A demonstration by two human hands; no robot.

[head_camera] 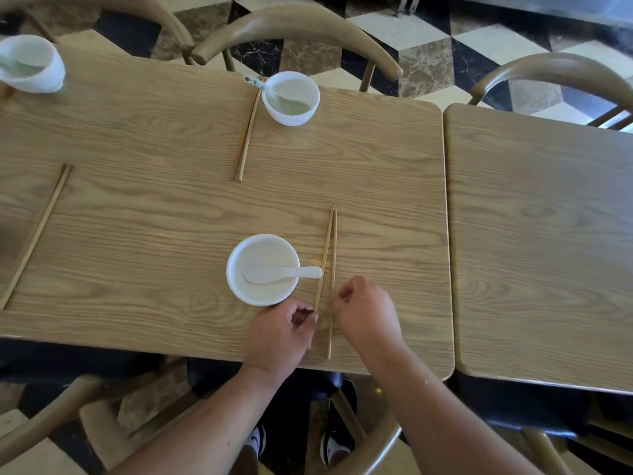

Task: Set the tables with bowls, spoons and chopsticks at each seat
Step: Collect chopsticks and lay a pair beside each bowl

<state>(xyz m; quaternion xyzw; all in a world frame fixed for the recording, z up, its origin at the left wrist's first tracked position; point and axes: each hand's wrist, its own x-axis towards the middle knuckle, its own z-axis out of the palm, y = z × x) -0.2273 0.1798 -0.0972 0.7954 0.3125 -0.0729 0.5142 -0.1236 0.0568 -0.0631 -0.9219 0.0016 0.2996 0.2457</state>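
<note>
**A:** What sits at the near seat?

**B:** A round, glossy white bowl (pixel 239 293) on the pale wood-grain table (pixel 154 207). A smooth white short-handled spoon (pixel 274 271) lies in it, and its handle crosses the right rim.

**A:** And the sticks?

**B:** The pair of thin, straight light-wood chopsticks (pixel 325 248) lies just right of that bowl. The tips meet at the far end and the sticks splay into a narrow V toward the near edge. The left hand (pixel 281 332) pinches the left stick between its curled thumb and forefinger. The right hand (pixel 368 313) has its fingers curled, with the fingertips pinching the right stick.

**A:** Across the table?

**B:** A second white bowl with a spoon (pixel 301 114) stands there, with a closed pair of wooden chopsticks (pixel 246 138) beside its left. Far left there is a blurred third white bowl (pixel 44 80) and another slim wooden pair (pixel 36 234). A matching rounded-corner table (pixel 541 234) stands just beside on the right.
</note>
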